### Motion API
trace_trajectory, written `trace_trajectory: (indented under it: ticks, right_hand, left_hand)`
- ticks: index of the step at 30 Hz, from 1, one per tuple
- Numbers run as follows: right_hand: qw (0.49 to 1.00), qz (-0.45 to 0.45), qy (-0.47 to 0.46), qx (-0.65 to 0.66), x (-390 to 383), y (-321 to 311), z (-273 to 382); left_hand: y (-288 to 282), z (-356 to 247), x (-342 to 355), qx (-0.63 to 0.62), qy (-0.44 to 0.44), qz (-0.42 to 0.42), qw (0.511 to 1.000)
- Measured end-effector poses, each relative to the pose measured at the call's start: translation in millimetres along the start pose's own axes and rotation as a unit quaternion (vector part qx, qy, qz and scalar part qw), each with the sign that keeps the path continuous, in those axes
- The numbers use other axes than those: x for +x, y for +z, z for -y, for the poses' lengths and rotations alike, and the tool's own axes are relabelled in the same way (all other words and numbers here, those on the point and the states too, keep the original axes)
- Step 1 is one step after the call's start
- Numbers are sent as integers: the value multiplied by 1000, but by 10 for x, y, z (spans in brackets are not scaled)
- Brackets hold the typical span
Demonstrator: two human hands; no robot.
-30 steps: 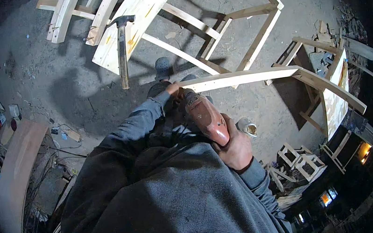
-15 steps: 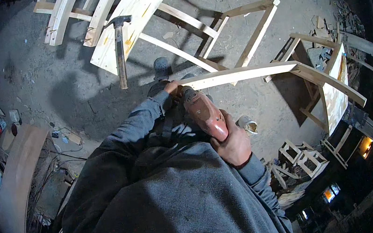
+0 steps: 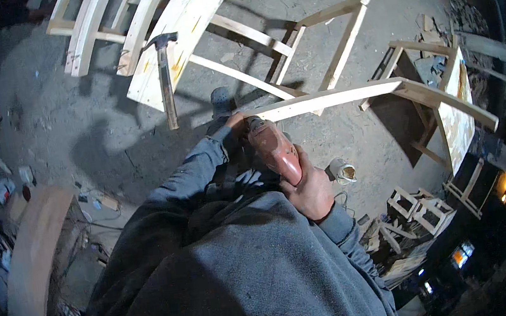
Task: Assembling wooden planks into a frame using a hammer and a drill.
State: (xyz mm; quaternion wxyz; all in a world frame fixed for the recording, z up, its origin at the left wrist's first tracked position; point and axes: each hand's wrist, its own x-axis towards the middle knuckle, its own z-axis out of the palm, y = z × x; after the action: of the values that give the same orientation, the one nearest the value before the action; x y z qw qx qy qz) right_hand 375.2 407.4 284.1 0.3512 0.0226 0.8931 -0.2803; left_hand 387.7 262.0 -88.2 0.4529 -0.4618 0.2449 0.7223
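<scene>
My right hand (image 3: 310, 192) is wrapped round the rear of a red power drill (image 3: 276, 150). The drill's dark front end meets the near end of a long, pale wooden frame piece (image 3: 328, 101), where the bit itself is hidden. My left hand (image 3: 236, 124) is closed on that same end of the wood, just left of the drill's nose; most of its fingers are out of sight. From there the piece runs right to a joint with a second, angled length of wood (image 3: 443, 101).
A hammer (image 3: 167, 83) lies over the edge of a broad pale board (image 3: 180, 33) on a wooden frame ahead. Another frame with a panel (image 3: 456, 112) stands at right. A small bucket (image 3: 341, 172) sits beside my right hand. A curved board (image 3: 40, 263) leans at left, near cables and clutter.
The view has tilted slightly, shifting the surroundings. Both hands keep their grip, and the drill stays against the end of the wooden piece.
</scene>
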Motion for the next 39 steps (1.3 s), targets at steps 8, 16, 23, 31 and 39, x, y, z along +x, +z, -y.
trace_trajectory:
  ticks: [8, 16, 23, 31, 39]
  right_hand:
    - [999, -43, 6, 10, -18, 30, 70]
    - [997, -64, 6, 40, -69, 50, 119]
    - [996, -65, 22, 60, -129, 21, 145]
    - [998, -65, 2, 25, -246, -133, 187]
    - [994, -89, -42, 53, -437, -290, 226]
  left_hand:
    - [35, -65, -54, 28, -11, -1, 1000]
    - [-11, -108, -54, 34, -12, 0, 999]
    - [-32, -112, -39, 15, 1, 2, 1000]
    - [-108, -46, 33, -12, 15, 4, 1000]
    - [85, -63, -327, -44, -23, -64, 997]
